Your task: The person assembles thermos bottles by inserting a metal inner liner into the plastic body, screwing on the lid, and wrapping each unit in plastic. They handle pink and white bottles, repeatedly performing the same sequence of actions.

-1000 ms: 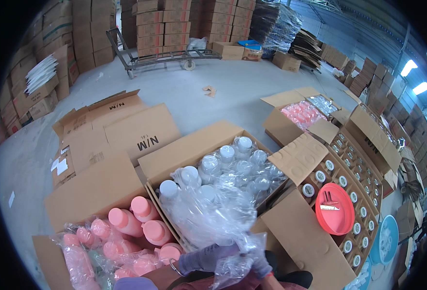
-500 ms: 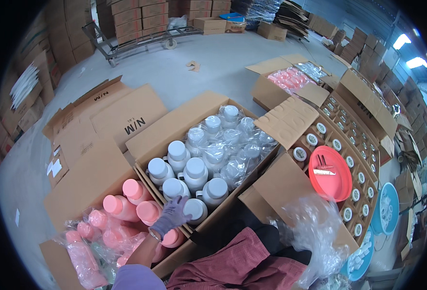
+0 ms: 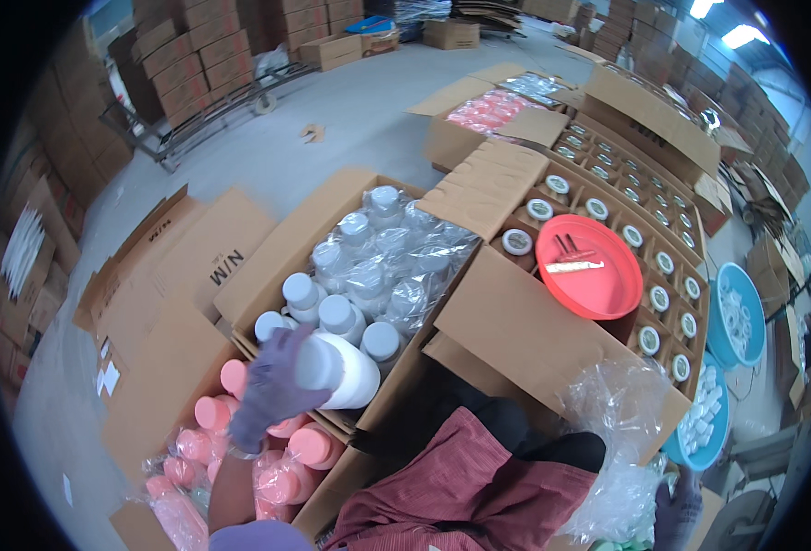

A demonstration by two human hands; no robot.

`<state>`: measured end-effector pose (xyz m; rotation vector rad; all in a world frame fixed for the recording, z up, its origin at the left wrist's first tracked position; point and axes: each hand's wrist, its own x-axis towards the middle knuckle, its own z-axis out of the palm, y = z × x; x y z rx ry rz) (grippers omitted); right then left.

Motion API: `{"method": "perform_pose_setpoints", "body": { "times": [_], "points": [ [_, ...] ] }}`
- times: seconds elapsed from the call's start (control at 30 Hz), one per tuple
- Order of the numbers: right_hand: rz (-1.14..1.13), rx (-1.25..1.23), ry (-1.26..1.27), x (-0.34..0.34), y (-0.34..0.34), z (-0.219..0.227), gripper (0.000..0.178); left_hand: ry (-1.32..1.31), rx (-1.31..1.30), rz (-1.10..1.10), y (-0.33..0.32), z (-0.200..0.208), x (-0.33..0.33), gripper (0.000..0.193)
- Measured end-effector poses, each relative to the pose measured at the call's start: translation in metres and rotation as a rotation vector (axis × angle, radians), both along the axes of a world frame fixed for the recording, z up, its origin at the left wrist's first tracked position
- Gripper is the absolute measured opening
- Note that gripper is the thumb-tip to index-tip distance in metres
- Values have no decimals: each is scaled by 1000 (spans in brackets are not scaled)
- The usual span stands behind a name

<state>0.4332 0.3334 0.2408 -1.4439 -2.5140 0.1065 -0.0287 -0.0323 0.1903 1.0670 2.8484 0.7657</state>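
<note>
My left hand, in a purple-grey glove, is closed on a white thermos jug with a pale grey lid. The jug lies tilted over the near edge of an open carton. More jugs like it stand in that carton, the far ones under clear plastic. Under my left wrist is a carton of pink jugs, some of them bagged. My right hand, gloved too, is low at the right beside crumpled clear plastic; its fingers are too unclear to read.
A divided carton of white-topped containers stands at the right, with a red basin resting on it. Two blue tubs of small white parts sit beyond. Carton flaps spread left; a trolley carries stacked boxes.
My left hand has taken hold of a white jug and tipped it up out of its place. My right hand has come into view at the lower right. The whole view has shifted.
</note>
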Motion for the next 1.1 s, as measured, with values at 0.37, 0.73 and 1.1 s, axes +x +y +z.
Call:
{"method": "perform_pose_setpoints", "body": {
  "times": [0.37, 0.73, 1.1],
  "points": [
    [375, -1239, 1680, -182, -18, -68, 84, -312, 361, -200, 34, -30, 132, 80],
    [45, -408, 1839, -45, 52, -105, 38, -1209, 586, -455, 259, 21, 65, 58],
    [35, 308, 1171, -23, 76, -92, 39, -1348, 929, -810, 313, -24, 121, 80]
  ]
}}
